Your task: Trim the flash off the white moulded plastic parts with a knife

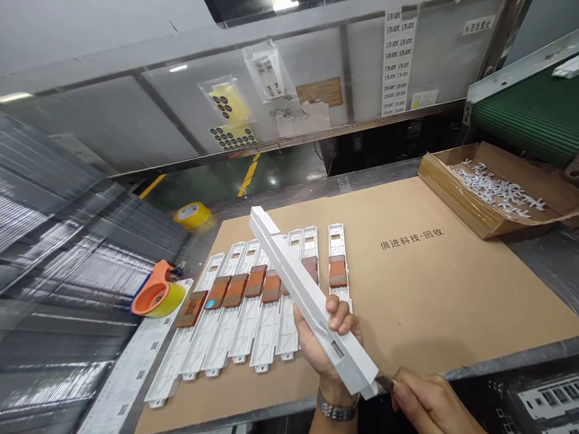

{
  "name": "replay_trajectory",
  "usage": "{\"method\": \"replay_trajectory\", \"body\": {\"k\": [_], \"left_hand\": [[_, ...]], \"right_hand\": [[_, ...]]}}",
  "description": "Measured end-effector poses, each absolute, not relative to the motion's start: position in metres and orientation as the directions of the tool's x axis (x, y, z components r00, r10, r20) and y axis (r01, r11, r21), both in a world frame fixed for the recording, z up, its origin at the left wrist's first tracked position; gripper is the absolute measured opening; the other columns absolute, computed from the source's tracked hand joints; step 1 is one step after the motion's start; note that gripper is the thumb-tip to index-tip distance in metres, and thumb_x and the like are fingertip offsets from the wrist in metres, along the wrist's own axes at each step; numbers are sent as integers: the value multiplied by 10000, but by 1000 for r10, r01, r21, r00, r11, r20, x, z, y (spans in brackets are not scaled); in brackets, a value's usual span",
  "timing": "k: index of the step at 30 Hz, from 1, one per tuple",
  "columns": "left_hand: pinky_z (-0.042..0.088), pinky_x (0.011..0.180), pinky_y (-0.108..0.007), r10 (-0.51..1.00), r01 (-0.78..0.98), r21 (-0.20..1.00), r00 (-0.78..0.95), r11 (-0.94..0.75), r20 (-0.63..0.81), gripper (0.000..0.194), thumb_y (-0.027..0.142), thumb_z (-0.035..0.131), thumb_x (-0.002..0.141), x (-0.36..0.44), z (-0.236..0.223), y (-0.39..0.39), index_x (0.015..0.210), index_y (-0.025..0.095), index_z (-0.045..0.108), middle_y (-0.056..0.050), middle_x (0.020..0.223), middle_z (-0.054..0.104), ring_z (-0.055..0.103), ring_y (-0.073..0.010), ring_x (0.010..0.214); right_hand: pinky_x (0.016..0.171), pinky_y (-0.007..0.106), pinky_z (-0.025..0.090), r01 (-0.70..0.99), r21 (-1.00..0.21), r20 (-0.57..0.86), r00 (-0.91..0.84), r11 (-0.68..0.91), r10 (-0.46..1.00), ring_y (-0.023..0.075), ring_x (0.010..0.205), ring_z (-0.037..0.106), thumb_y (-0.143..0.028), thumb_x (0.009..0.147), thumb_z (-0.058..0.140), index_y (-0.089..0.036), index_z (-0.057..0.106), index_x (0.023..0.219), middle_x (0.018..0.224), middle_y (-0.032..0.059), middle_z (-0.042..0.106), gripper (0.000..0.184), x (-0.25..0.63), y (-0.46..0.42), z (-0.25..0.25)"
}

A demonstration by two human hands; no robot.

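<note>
My left hand (324, 338) is wrapped round a long white plastic bar (300, 290), holding it slanted above the bench, its far end pointing up and left. My right hand (429, 406) is closed in a pinch on a small dark tool (385, 383) whose tip touches the bar's near end. Under the bar, a row of several flat white plastic parts (246, 307) with brown pads lies on a brown cardboard sheet (425, 286).
An orange tape dispenser (156, 296) and a yellow tape roll (192, 214) sit at the left. A cardboard box (498, 190) of white plastic scraps stands at the right, by a green conveyor (537, 114). Stacked trays (47, 263) fill the left side.
</note>
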State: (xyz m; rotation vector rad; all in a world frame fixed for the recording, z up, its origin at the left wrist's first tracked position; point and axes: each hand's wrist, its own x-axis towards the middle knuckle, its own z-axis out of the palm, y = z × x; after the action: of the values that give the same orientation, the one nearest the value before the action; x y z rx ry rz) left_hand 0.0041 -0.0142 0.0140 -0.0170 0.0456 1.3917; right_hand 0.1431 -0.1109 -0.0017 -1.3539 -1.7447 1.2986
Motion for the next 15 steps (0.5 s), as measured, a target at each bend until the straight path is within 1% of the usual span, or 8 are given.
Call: {"method": "replay_trajectory", "body": {"k": [3, 5, 7, 11, 15], "left_hand": [[490, 487, -145, 983, -983, 9, 185, 185, -17, 366, 386, 389, 908, 5, 14, -14, 721, 107, 535, -47, 687, 602, 567, -65, 527], [492, 491, -145, 982, -982, 5, 187, 187, -8, 376, 386, 383, 912, 5, 14, -14, 720, 103, 540, -50, 692, 604, 570, -66, 531], [492, 491, -147, 982, -982, 2, 190, 190, -7, 418, 409, 343, 924, 6, 13, -15, 717, 104, 540, -50, 680, 598, 569, -67, 529], [486, 477, -149, 980, -981, 2, 195, 195, -27, 534, 473, 211, 938, 7, 14, -15, 695, 117, 527, -48, 644, 578, 558, -67, 508], [468, 452, -138, 979, -982, 14, 189, 190, -71, 567, 493, 151, 937, 8, 15, -15, 681, 135, 510, -44, 643, 574, 547, -58, 494]], "right_hand": [[528, 259, 258, 389, -921, -144, -332, -4, 932, 112, 537, 383, -545, 966, 174, -211, 410, 693, 600, -40, 406, 492, 143, -111, 1], [528, 261, 256, 391, -920, -156, -337, -12, 929, 113, 537, 383, -556, 962, 170, -211, 411, 688, 597, -39, 409, 502, 143, -111, 3], [533, 260, 260, 385, -923, -162, -344, -19, 925, 114, 543, 391, -562, 960, 168, -210, 411, 682, 598, -36, 417, 511, 143, -111, 4], [540, 247, 279, 338, -941, -167, -375, -33, 912, 110, 547, 406, -569, 959, 180, -206, 429, 682, 593, -38, 420, 520, 143, -110, 5], [542, 243, 288, 328, -944, -174, -389, -40, 905, 111, 548, 414, -567, 960, 179, -206, 441, 696, 592, -35, 427, 518, 144, -109, 6]]}}
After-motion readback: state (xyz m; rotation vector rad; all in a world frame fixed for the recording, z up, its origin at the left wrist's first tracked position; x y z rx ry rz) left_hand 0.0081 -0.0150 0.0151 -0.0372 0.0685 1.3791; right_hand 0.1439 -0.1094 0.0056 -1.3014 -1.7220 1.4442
